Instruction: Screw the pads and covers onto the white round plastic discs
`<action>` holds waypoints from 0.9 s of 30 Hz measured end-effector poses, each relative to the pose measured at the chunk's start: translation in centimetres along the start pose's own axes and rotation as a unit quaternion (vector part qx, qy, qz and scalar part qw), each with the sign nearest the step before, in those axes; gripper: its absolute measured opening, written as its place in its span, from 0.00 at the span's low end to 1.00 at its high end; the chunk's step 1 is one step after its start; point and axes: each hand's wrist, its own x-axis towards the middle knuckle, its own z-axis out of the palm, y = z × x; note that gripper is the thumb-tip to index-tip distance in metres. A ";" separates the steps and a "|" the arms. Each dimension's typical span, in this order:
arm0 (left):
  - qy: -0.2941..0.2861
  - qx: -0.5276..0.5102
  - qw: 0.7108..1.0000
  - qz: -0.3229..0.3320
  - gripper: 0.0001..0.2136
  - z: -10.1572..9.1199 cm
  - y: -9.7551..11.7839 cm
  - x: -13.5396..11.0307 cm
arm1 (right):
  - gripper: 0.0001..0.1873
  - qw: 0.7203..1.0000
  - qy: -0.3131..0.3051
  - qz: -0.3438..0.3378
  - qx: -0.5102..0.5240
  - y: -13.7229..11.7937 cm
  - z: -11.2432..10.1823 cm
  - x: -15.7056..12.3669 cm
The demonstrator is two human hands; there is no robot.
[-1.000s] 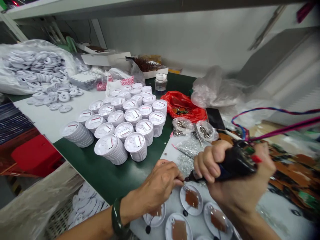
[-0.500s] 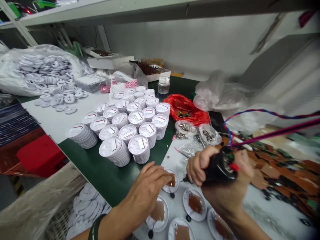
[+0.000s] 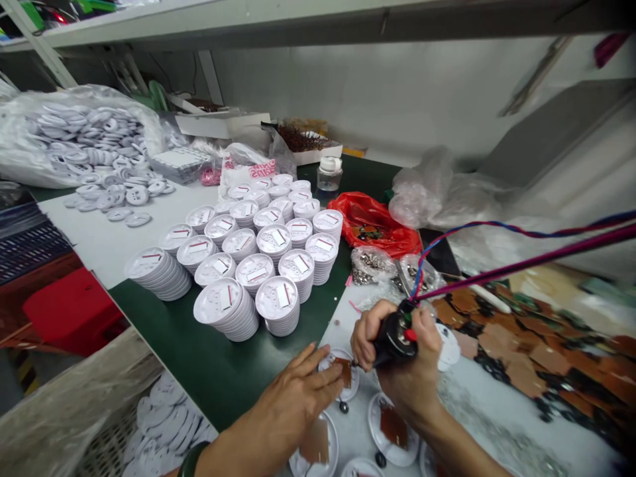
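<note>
My right hand is wrapped round a black electric screwdriver with a red switch and a cord running up to the right. The screwdriver points left, its tip at the right edge of a brown circuit board; whether it touches a screw is too small to tell. That board lies in a white round plastic cover. Fingers of my left hand stretch flat over the cover and rest on the board. Closer to me are more such covers with brown boards, each with a small black round part alongside.
Many stacked white covers stand on the green mat at left. Behind are a red plastic bag, bags of small metal parts and a lidded bottle. Loose brown boards spread on the right. A shelf hangs overhead.
My right hand has moved left and brought the screwdriver's tip to the board's edge. My left fingers have shifted slightly further onto the board. A white disc now shows behind my right hand.
</note>
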 end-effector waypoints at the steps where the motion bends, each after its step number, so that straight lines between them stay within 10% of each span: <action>1: 0.006 0.001 1.000 -0.007 0.21 0.1 0.0 -0.1 | 0.29 1.000 -0.004 0.003 0.001 0.1 0.0 0.0; 9: 0.038 0.013 0.999 -0.006 0.16 1.6 -0.8 0.6 | 0.29 0.999 -0.042 0.016 0.002 0.4 0.3 -0.3; 16: 0.016 0.011 0.998 -0.056 0.14 -0.6 0.4 1.0 | 0.30 0.999 -0.005 -0.053 0.013 -2.7 -0.1 -0.6; 27: -0.038 -0.051 0.995 -0.071 0.13 -2.9 0.4 0.9 | 0.29 0.999 0.021 -0.023 0.019 0.0 -1.5 -0.7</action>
